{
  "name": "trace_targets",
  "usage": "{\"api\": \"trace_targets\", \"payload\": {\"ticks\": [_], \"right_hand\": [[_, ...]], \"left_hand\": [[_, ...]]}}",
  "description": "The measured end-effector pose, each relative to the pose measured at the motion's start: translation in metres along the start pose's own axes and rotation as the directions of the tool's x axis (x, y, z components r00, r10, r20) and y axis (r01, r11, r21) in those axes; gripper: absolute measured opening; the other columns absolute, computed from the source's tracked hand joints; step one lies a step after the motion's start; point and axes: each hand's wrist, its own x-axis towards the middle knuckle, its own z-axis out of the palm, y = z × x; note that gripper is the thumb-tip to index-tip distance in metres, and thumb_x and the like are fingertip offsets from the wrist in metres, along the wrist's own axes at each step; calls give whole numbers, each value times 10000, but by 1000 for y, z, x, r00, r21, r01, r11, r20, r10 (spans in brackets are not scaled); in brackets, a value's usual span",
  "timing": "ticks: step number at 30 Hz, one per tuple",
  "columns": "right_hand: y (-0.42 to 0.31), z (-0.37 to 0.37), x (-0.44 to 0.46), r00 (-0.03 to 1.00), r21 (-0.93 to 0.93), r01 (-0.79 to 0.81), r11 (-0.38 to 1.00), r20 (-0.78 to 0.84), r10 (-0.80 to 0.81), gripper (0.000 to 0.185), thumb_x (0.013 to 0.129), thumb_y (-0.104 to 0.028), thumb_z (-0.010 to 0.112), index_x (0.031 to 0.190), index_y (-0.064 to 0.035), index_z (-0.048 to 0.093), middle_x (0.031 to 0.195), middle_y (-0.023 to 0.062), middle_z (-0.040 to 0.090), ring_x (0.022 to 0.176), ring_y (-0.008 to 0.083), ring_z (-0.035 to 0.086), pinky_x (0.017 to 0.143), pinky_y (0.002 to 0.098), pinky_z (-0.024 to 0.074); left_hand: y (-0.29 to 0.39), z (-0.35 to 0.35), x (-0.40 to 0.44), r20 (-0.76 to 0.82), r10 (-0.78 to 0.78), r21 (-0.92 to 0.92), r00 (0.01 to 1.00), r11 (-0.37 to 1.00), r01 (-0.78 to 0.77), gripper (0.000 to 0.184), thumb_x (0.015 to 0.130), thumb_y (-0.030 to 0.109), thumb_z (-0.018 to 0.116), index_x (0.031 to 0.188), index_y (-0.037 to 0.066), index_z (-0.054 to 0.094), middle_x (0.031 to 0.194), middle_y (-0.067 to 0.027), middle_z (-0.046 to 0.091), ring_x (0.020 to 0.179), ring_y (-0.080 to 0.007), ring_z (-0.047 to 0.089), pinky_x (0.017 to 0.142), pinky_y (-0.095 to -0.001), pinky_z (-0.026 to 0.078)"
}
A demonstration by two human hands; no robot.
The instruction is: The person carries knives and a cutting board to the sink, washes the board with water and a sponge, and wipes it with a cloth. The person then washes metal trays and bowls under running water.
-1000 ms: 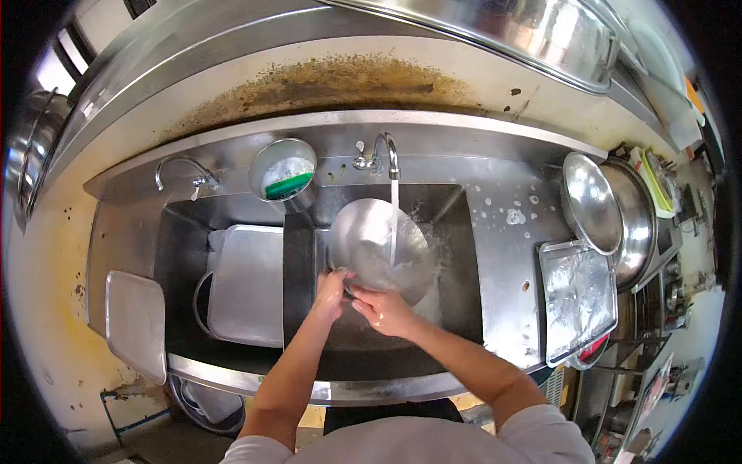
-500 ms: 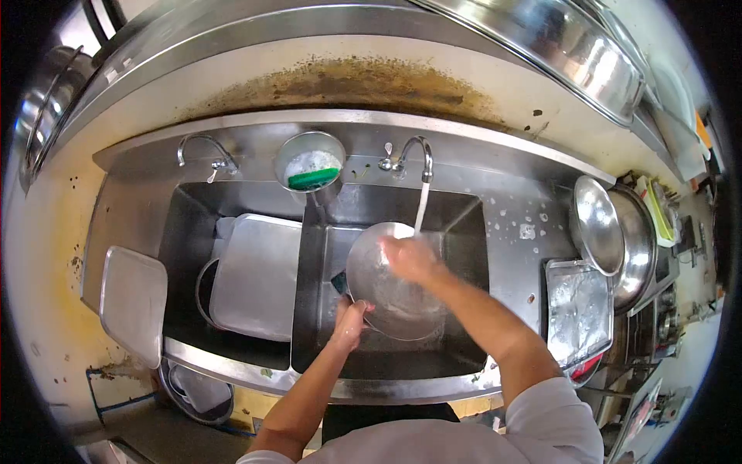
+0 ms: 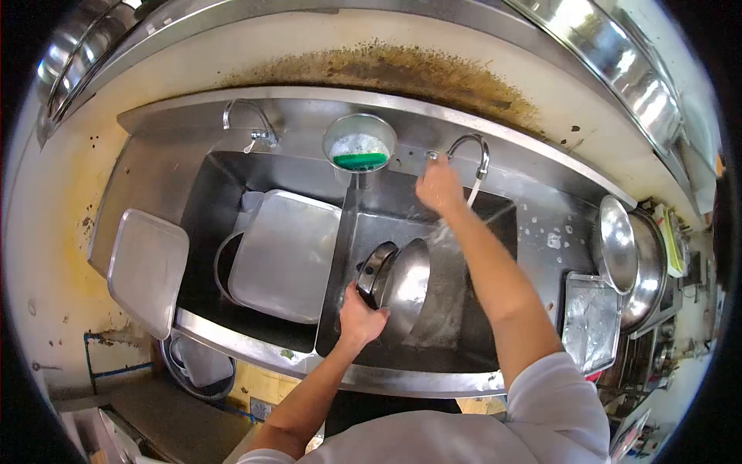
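In the right basin, my left hand (image 3: 362, 317) grips a round metal bowl (image 3: 406, 290) at its lower left side. The bowl is tipped on its side, and a shiny ring-shaped part shows at its left. My right hand (image 3: 442, 187) is up at the back ledge, its fingers closed around the small handle of the right tap (image 3: 481, 151). Water runs from that tap's spout into the basin, partly behind my right forearm. Left of this tap stands a metal pot (image 3: 360, 122) with suds and a green scrubber (image 3: 360, 161) in it.
The left basin holds a large metal tray (image 3: 286, 255) over a round pan. Another tray (image 3: 147, 271) leans at the far left edge. On the right counter are a foil-like tray (image 3: 591, 321) and metal bowls (image 3: 616, 243). A second tap (image 3: 259, 127) stands at back left.
My right hand has left the bowl and moved up to the tap handle. The bowl has turned from facing up onto its side, still in my left hand. The view has shifted.
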Motion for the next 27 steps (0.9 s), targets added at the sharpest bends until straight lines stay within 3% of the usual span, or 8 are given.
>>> {"api": "trace_targets", "payload": {"ticks": [4, 7, 13, 14, 17, 22, 25, 27], "right_hand": [[-4, 25, -49, 981, 237, 47, 970, -195, 0, 475, 817, -192, 663, 1193, 88, 591, 1406, 271, 505, 1192, 403, 586, 1028, 455, 482], [19, 12, -78, 982, 455, -18, 890, -161, 102, 433, 822, -175, 659, 1180, 65, 621, 1291, 253, 617, 1115, 369, 646, 970, 448, 515], [42, -6, -230, 912, 495, -332, 803, -50, 407, 162, 868, -194, 676, 900, -53, 749, 881, 198, 719, 886, 388, 698, 835, 465, 552], [34, -11, -257, 849, 454, -443, 773, -64, 525, 214, 867, -234, 719, 819, -26, 722, 828, 198, 709, 799, 387, 702, 722, 446, 554], [30, -15, -322, 817, 281, -560, 779, 30, 576, 260, 865, -275, 731, 805, -22, 713, 759, 189, 697, 761, 406, 687, 713, 466, 547], [18, -29, -421, 836, 469, -481, 741, -7, 548, 421, 897, -289, 685, 1215, -14, 668, 1154, 256, 672, 1143, 416, 613, 989, 489, 482], [7, -54, -475, 744, 600, -531, 598, -6, 668, 428, 886, -242, 693, 1232, 7, 650, 1215, 259, 648, 1160, 419, 609, 1014, 454, 490], [4, -68, -515, 703, 624, -521, 582, -73, 707, 431, 884, -235, 696, 1232, 14, 647, 1212, 261, 649, 1164, 411, 610, 1011, 443, 493]], "left_hand": [[-1, -10, -5, -21, 48, 26, 999, 999, -47, 939, 704, 217, 794, 1450, -89, 312, 1369, -320, 516, 1268, -441, 530, 1084, -441, 424], [2, -17, -4, -27, 105, 48, 994, 993, -104, 910, 700, 213, 788, 1431, -99, 345, 1364, -321, 521, 1270, -440, 531, 1088, -442, 422], [13, -25, 1, -61, 360, 55, 931, 932, -357, 836, 681, 135, 736, 1393, -125, 384, 1352, -329, 507, 1273, -444, 509, 1100, -432, 394], [14, -25, 3, -34, 391, 41, 920, 920, -390, 857, 668, 123, 746, 1402, -124, 378, 1346, -324, 500, 1275, -449, 494, 1100, -445, 384], [25, -23, -5, -39, 507, 144, 861, 856, -497, 884, 618, 113, 777, 1388, -104, 400, 1267, -292, 532, 1234, -448, 498, 1078, -454, 396], [48, -17, -49, 44, 698, 216, 715, 692, -689, 866, 584, 90, 788, 1354, -77, 430, 1208, -274, 542, 1185, -445, 511, 1049, -472, 404], [72, -12, -97, 147, 805, 123, 575, 561, -818, 861, 567, 70, 792, 1342, -63, 441, 1190, -277, 541, 1155, -465, 512, 1034, -493, 403], [81, -2, -129, 181, 902, 144, 392, 370, -918, 929, 554, 61, 792, 1385, -52, 394, 1200, -277, 522, 1133, -473, 503, 1000, -522, 399]]}}
